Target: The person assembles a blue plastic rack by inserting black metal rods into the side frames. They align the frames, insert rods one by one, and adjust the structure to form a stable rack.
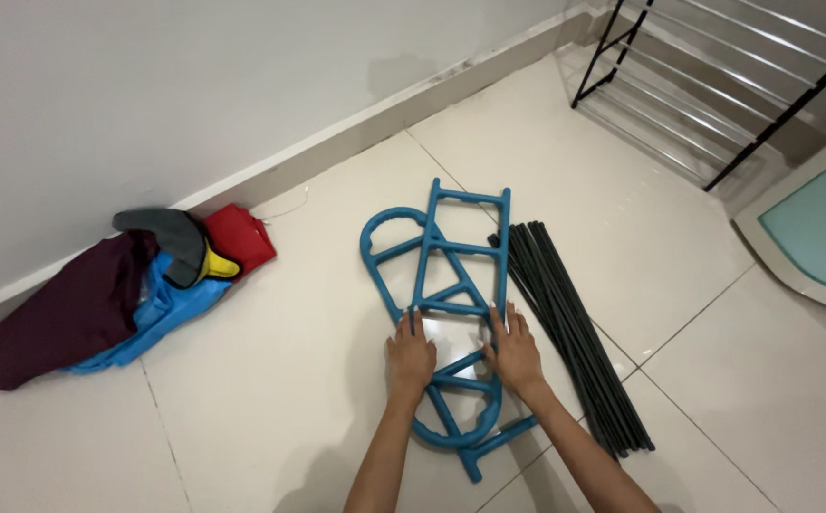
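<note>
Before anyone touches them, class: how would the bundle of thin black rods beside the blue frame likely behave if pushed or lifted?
The black rods look round and loose, so a sideways push would probably roll and scatter them on the glossy floor tiles. They seem thin and long, so likely light. Lifted at one end, the unbound bundle would probably fan apart.

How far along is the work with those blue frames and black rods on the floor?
Early. Done: the blue plastic frame pieces lie stacked flat on the white tiled floor, with the bundle of thin black rods laid beside them. In hand: the left hand and right hand rest on the frames. Left: no rod is fitted to any frame yet.
</note>
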